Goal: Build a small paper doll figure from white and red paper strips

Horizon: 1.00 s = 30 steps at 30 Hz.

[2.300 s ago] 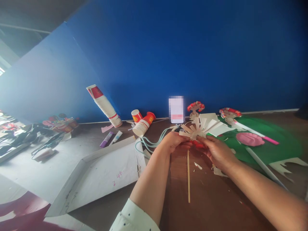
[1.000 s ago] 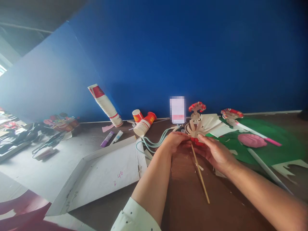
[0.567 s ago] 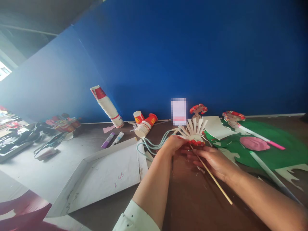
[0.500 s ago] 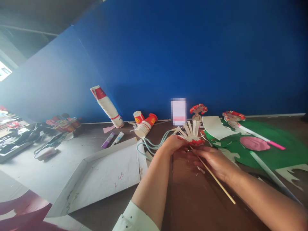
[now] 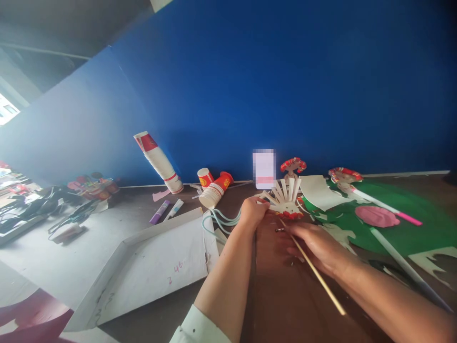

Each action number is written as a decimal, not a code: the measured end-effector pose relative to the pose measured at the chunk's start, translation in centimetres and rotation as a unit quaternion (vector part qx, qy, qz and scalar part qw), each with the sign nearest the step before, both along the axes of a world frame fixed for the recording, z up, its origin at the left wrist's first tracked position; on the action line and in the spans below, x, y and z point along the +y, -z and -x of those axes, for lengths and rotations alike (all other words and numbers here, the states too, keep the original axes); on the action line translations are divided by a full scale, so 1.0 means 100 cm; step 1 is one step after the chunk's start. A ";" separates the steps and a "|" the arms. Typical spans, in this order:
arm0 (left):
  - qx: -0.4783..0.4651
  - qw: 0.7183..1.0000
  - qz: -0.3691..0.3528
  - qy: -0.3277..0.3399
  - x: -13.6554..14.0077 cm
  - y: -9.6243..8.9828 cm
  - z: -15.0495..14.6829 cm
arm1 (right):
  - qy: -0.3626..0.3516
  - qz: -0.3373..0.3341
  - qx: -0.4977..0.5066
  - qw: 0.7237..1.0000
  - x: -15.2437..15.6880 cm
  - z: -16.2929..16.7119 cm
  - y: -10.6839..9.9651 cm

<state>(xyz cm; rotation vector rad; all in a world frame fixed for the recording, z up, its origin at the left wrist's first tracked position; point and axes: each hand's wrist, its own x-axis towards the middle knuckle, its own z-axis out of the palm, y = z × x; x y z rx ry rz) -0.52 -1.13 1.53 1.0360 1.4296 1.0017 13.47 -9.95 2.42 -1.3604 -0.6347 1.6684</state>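
The left grip [image 5: 254, 210] alone now pinches the fringed paper cup [image 5: 287, 207]. The right grip [image 5: 314, 245], drawn toward four o'clock, pinches the wooden stick [image 5: 321, 279].

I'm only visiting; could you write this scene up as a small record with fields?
Left hand: holding the fringed paper at its left side
Right hand: holding the thin stick
To the left: shallow white box with handwritten marks
To the right: pink paper piece on a green sheet
Behind: blue panel, with a tilted cup stack before it
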 end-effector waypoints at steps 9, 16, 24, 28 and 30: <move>-0.085 0.996 0.038 -0.012 -0.001 0.007 -0.010 | -0.065 -0.011 -0.014 0.998 -0.020 0.014 -0.007; -0.047 0.992 0.101 0.054 -0.002 -0.003 0.006 | 0.017 -0.041 -0.016 0.999 -0.003 0.005 0.007; -0.076 0.984 0.126 0.103 -0.008 -0.006 -0.001 | 0.029 -0.035 0.011 0.999 -0.002 0.006 0.008; -0.122 0.979 0.142 0.075 -0.008 -0.006 -0.003 | 0.040 -0.026 0.040 0.998 -0.002 0.007 0.007; -0.130 0.977 0.153 0.069 -0.008 -0.009 -0.003 | 0.047 -0.027 0.049 0.997 -0.002 0.006 0.006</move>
